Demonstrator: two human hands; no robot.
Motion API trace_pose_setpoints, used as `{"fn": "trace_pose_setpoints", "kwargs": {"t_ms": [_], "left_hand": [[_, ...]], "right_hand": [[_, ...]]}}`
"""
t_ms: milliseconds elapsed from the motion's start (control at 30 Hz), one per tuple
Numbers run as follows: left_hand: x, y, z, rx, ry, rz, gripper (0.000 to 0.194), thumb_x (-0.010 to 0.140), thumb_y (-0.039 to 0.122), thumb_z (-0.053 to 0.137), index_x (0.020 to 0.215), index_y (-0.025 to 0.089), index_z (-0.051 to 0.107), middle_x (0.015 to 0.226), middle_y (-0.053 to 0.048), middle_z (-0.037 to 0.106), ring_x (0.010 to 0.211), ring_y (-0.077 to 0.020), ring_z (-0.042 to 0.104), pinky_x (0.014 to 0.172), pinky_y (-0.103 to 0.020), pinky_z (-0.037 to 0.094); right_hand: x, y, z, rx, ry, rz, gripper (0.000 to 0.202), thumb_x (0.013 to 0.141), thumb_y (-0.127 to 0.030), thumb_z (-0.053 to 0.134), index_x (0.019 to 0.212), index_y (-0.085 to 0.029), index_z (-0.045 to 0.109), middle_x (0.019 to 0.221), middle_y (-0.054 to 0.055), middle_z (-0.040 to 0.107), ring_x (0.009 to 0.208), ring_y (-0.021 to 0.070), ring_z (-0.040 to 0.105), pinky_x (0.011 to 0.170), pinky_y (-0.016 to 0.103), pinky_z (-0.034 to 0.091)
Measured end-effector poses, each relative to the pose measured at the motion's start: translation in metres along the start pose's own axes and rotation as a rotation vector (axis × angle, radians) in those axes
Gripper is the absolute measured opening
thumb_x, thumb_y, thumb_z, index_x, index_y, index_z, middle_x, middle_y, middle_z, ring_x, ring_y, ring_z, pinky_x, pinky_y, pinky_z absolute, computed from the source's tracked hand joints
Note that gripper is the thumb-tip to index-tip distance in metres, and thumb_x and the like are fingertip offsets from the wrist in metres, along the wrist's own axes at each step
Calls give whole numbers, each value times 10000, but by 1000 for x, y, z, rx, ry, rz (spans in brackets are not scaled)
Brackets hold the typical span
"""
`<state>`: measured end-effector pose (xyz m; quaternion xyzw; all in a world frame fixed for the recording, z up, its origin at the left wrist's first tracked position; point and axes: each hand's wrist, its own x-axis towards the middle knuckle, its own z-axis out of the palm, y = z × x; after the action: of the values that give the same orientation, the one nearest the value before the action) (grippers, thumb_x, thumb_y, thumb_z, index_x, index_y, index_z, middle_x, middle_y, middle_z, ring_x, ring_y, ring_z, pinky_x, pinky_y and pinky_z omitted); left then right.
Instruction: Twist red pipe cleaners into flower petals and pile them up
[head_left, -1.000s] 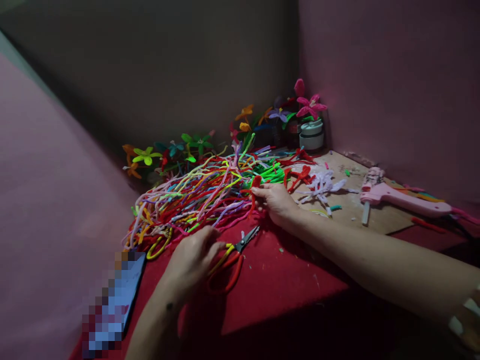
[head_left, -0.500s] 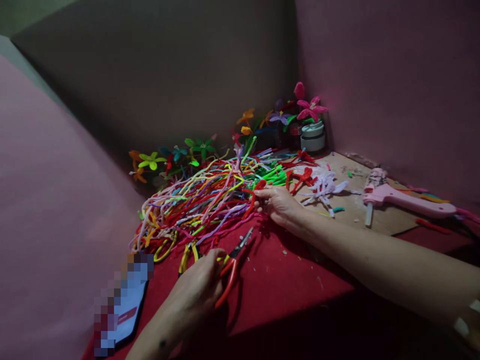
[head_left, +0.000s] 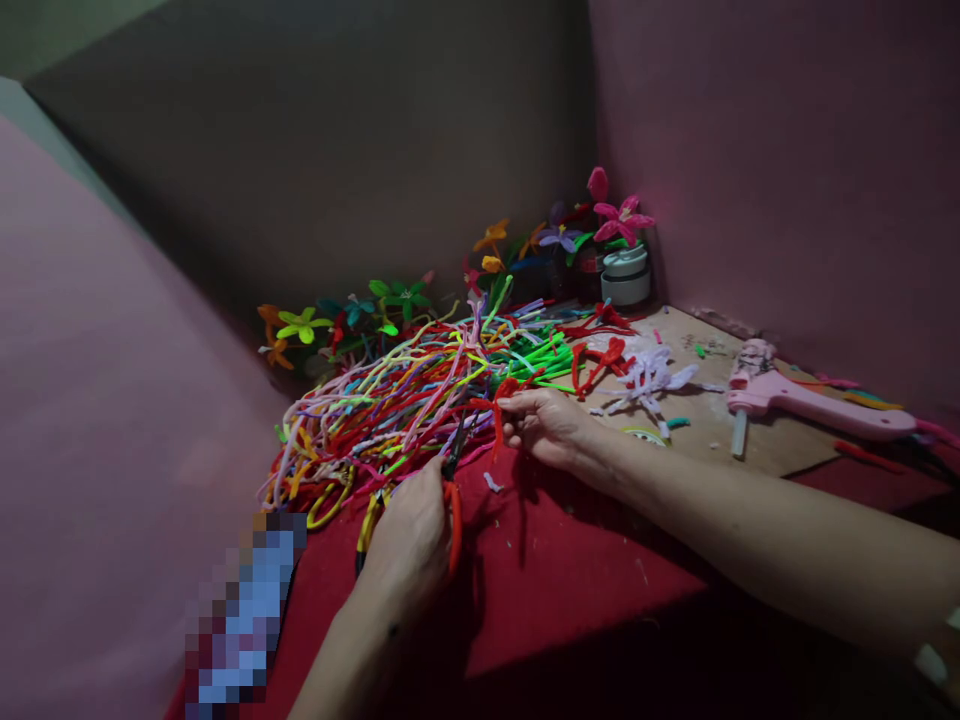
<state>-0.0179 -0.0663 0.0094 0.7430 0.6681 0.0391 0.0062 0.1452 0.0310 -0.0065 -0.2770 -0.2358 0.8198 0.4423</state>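
My left hand [head_left: 411,525] is closed around pliers with red handles [head_left: 455,525]. Their dark jaws [head_left: 455,452] point up and away, close beside a red pipe cleaner [head_left: 498,432]. That pipe cleaner is pinched between the fingertips of my right hand [head_left: 547,428], with one end hanging down and a loop above. Whether the jaws touch it I cannot tell. Just behind both hands spreads a big heap of coloured pipe cleaners [head_left: 405,380]. A short lilac scrap [head_left: 492,482] lies on the red cloth [head_left: 570,560] below.
To the right, a pink glue gun [head_left: 817,400] rests on a board [head_left: 765,430] beside white-lilac pipe-cleaner pieces [head_left: 651,380] and red ones [head_left: 600,362]. Pipe-cleaner flowers [head_left: 622,218] line the back near a grey-white container [head_left: 625,278]. Yellow-handled tools [head_left: 367,530] and a phone [head_left: 251,610] are at left.
My left hand has brought the pliers up and to the left, turning the jaws toward the red pipe cleaner. My right hand has shifted slightly downward, still pinching it.
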Motion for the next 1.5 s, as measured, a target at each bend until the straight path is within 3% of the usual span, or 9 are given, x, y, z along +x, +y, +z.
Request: {"fn": "trace_pose_setpoints", "kwargs": {"t_ms": [400, 633, 767, 1067, 1267, 1500], "left_hand": [[17, 21, 0, -17, 17, 105, 360, 824, 174, 340, 1170, 136, 430, 1075, -154, 591, 1003, -232, 556, 833, -349, 416], [15, 31, -11, 239, -102, -84, 274, 853, 197, 276, 1038, 156, 474, 816, -115, 646, 751, -262, 632, 597, -325, 430], [14, 33, -8, 363, -83, -53, 273, 841, 140, 264, 1001, 132, 485, 832, -133, 632, 766, -250, 632, 604, -302, 427], [12, 34, -5, 324, -48, -12, 309, 832, 124, 272, 1060, 98, 478, 885, -149, 617, 822, -239, 605, 678, -314, 428], [14, 35, -3, 318, -57, -40, 287, 846, 206, 305, 1055, 118, 480, 859, -136, 612, 808, -242, 613, 642, -300, 438], [13, 39, -4, 377, -87, -46, 291, 849, 191, 257, 996, 129, 500, 847, -138, 608, 763, -264, 628, 591, -314, 449]], "right_hand": [[-5, 9, 3, -95, -80, 7, 115, 593, -16, 493, 584, -128, 468, 451, -19, 492, 374, 78, 445, 376, 207, 306], [-7, 13, 4, -109, -74, 19, 145, 592, 8, 488, 590, -133, 450, 456, -32, 487, 378, 73, 451, 364, 194, 316], [-7, 17, 3, -111, -115, 7, 145, 611, -18, 543, 616, -135, 459, 481, -30, 497, 391, 73, 460, 355, 182, 325], [-6, 19, 2, -133, -138, -9, 147, 636, -28, 553, 600, -134, 457, 461, -30, 491, 371, 77, 460, 332, 175, 323], [-5, 21, 1, -68, -117, 31, 224, 656, -30, 567, 636, -166, 390, 460, -33, 500, 383, 89, 472, 357, 184, 353], [-7, 23, 3, -41, -96, 27, 180, 662, -27, 559, 630, -150, 431, 472, -24, 505, 397, 81, 469, 362, 178, 340]]}}
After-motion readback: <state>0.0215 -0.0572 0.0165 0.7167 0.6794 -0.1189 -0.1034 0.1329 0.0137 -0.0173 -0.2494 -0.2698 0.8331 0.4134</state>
